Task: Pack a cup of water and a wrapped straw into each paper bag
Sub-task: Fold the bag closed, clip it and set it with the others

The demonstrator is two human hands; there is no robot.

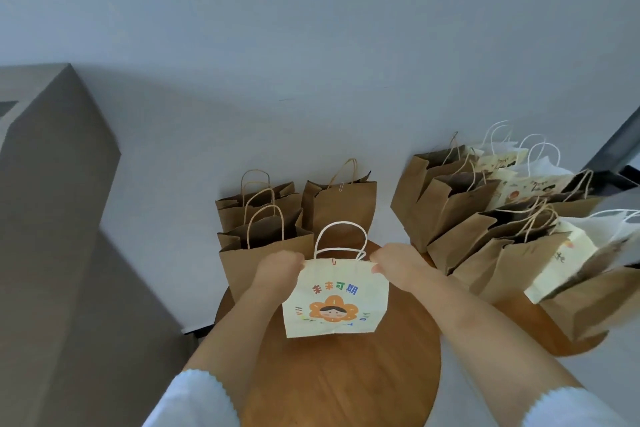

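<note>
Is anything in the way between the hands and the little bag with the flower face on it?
No. The left hand and right hand each already pinch a top corner of the cream bag, held over the round wooden table. Nothing sits between either grip and the bag.

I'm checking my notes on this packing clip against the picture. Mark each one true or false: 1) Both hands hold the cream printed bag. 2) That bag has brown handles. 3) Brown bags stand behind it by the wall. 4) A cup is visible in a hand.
1) The left hand and right hand grip the top corners of the cream printed bag: true.
2) False: its handles are white.
3) Brown bags stand behind it: true.
4) False: no cup shows; both hands hold only the bag.
</note>
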